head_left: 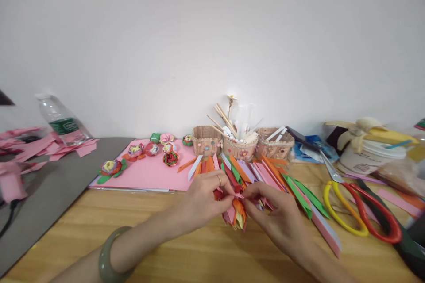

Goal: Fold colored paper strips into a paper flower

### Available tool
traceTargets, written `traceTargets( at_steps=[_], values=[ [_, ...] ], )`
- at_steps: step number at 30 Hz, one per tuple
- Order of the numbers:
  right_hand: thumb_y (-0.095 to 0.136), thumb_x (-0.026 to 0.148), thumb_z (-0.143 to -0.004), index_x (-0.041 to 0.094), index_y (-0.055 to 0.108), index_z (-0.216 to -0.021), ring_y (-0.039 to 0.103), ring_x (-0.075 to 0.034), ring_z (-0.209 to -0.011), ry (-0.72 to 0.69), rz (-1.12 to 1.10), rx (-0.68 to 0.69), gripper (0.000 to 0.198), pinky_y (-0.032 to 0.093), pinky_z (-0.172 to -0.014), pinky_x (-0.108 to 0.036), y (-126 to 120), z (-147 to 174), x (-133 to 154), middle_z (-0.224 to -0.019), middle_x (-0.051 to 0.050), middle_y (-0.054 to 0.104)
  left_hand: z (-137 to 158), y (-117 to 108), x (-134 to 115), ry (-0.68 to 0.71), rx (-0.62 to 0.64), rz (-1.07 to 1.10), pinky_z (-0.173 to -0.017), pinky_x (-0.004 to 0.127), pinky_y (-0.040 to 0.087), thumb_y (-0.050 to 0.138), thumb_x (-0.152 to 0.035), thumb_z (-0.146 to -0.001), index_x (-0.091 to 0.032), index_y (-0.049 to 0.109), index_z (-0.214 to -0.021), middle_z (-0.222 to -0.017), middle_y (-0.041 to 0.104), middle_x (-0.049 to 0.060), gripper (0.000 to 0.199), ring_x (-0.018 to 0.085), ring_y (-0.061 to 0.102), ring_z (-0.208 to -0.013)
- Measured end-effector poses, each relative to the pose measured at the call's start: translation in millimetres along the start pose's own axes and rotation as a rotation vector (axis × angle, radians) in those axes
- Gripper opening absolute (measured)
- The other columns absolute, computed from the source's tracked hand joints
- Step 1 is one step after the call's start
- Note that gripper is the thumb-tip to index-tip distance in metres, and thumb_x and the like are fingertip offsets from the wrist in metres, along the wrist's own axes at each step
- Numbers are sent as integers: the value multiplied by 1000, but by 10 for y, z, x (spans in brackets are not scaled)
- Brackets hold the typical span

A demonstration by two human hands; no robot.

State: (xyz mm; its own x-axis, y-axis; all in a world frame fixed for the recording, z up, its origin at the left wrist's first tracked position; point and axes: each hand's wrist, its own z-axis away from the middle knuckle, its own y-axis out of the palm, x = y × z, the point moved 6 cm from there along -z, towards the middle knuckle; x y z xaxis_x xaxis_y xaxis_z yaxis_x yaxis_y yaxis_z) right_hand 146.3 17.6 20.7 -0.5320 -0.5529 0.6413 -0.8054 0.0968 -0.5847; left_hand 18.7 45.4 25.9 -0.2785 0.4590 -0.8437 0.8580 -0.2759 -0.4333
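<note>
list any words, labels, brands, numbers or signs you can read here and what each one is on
No text reads clearly.
Green label on the clear bottle: pale lettering, too blurred to read.
White cup with a lid: dark lettering and a small mark on its side, too blurred to read.
I can make out no other words, numbers or signs.

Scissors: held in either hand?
No, the scissors lie off to the right, apart from both the left hand and the right hand.
</note>
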Motion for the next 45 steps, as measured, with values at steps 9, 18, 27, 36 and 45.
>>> traceTargets(
  at_steps=[9, 18, 27, 36, 45],
  values=[
    [50, 5, -77, 21, 53, -73, 60, -13, -63, -321, 116, -181, 17, 47, -56, -23, -118, 48, 149, -68, -2, 63, 16, 119, 151, -315, 346, 427, -74, 27, 44, 70, -22, -61, -21, 49, -109, -107, 56, 7, 53, 19, 53, -98],
    [56, 8, -75, 22, 59, -79, 58, -17, -72, -270, 174, -283, 14, 45, -62, -28, -212, 50, 190, -78, -5, 61, 22, 118, 83, -122, 222, 118, -81, 30, 40, 67, -26, -68, -16, 54, -100, -97, 55, 5, 36, 18, 51, -90],
    [49, 42, -82, 17, 56, -68, 55, -16, -63, 403, -457, 263, 29, 41, -62, -27, 132, -12, -81, -61, -2, 59, 39, 57, 49, 101, 73, -190, -79, 29, 42, 60, -28, -72, -19, 45, -94, -105, 52, 7, 28, 18, 53, -91],
    [61, 48, -69, 16, 54, -58, 39, -10, -49, 561, -604, 303, 34, 26, -47, -22, 161, 15, -125, -53, 0, 54, 70, 204, 213, -50, 220, 23, -69, 28, 43, 61, -42, -71, -19, 41, -90, -78, 55, 0, 35, 16, 53, -72],
    [66, 45, -66, 16, 54, -61, 50, -11, -50, 627, -708, 245, 32, 42, -52, -24, 169, 32, -213, -55, 2, 54, 40, 133, 141, -81, 482, 113, -98, 40, 32, 82, -33, -43, -23, 34, -128, -133, 32, 11, 98, 29, 33, -123]
  ],
)
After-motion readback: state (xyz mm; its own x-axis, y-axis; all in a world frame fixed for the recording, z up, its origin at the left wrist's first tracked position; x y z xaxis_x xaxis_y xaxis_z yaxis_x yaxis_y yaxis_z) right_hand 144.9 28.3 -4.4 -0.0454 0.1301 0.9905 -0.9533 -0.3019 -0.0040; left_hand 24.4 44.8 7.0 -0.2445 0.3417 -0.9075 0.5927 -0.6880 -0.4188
